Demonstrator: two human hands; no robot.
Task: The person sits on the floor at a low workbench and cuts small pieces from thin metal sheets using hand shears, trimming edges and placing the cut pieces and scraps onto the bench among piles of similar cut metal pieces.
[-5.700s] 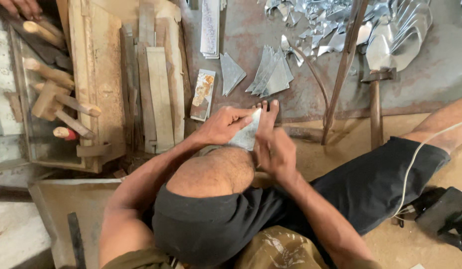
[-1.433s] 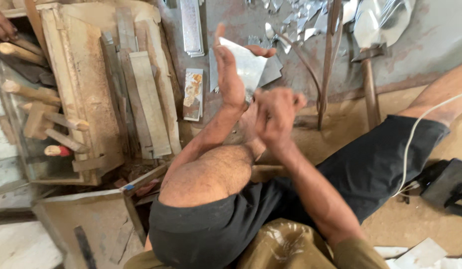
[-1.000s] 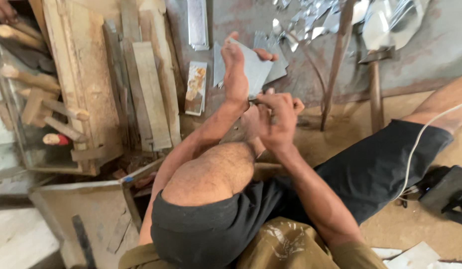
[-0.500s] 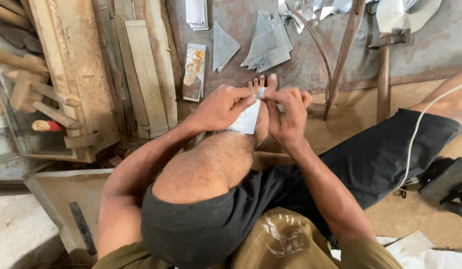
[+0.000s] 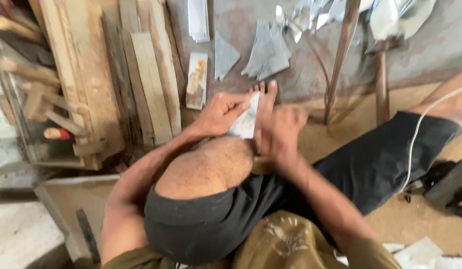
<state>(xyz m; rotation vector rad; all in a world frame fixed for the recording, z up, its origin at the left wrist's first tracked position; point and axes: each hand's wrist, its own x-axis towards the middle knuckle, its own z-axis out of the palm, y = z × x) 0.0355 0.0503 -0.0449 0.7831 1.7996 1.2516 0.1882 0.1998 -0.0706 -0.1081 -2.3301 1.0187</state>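
I sit on the floor with my left knee raised, in black shorts. My left hand (image 5: 222, 113) holds a small pale sheet-metal piece (image 5: 245, 121) upright just beyond the knee. My right hand (image 5: 281, 137) is blurred and presses against the right side of that same piece. My bare foot's toes (image 5: 263, 89) show right behind the sheet.
Several cut metal triangles (image 5: 268, 52) lie on the grey floor ahead, with a small printed packet (image 5: 196, 80) left of them. Wooden planks (image 5: 151, 84) and a wooden frame with tool handles (image 5: 47, 84) fill the left. A wooden-handled tool (image 5: 381, 74) and a stick (image 5: 340, 55) lie right.
My left hand came down from a raised position with the sheet to just past the knee, and my right hand joined it on the piece. The view shifted slightly.
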